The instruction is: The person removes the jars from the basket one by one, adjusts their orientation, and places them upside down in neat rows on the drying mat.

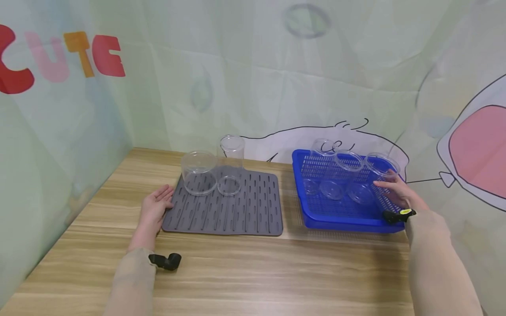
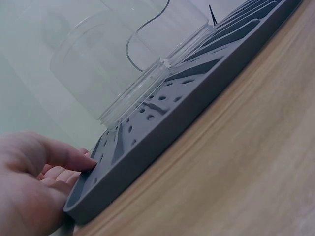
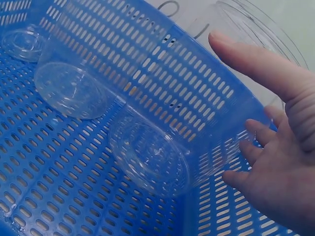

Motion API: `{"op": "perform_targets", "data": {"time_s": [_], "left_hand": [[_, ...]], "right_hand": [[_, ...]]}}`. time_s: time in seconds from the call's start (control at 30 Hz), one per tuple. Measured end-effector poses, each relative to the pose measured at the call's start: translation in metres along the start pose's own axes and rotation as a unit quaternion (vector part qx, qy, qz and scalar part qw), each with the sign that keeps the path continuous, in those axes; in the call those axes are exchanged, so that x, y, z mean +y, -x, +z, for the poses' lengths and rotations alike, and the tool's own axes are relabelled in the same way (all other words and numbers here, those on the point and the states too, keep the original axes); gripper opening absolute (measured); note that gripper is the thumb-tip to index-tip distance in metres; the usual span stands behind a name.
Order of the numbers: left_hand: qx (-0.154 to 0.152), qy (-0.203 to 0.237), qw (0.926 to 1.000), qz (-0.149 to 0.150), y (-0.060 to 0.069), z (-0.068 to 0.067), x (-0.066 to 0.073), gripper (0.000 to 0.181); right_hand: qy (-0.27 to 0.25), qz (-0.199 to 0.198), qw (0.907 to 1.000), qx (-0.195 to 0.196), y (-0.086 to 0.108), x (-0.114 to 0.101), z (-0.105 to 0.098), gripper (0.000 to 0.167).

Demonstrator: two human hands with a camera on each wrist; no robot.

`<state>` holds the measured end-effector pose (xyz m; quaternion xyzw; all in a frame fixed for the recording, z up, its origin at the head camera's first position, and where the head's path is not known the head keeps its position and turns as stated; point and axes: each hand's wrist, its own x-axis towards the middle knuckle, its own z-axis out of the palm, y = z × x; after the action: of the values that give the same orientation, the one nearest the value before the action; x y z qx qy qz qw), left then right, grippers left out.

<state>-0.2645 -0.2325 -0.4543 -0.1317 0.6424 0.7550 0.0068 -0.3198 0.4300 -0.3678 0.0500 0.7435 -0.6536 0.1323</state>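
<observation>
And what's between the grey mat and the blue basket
Only bare wooden tabletop separates the grey mat from the blue basket, in the head view.

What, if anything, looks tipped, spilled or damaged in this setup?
Nothing stands out. Two clear cylindrical containers stand upright on the grey rectangular ridged mat, and three similar ones stand in the blue rectangular plastic basket; no spill or crack shows.
</observation>
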Motion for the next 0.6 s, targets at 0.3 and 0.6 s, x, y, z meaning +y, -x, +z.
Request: {"op": "perform_targets", "data": {"time_s": [0.3,0.6], "left_hand": [[0.001,-0.003,1.0000,0.000,-0.0001,-0.0008,-0.0013,0.079],[0.003,-0.006,1.0000,0.001,0.0007,0.0006,0.0004,0.078]], "right_hand": [[0.018,-0.009,0.9996,0.019,-0.0070,0.0029,-0.0007,0.114],[0.026,-0.006,0.9992,0.031,-0.0085,0.0022,-0.0014,0.109]]}}
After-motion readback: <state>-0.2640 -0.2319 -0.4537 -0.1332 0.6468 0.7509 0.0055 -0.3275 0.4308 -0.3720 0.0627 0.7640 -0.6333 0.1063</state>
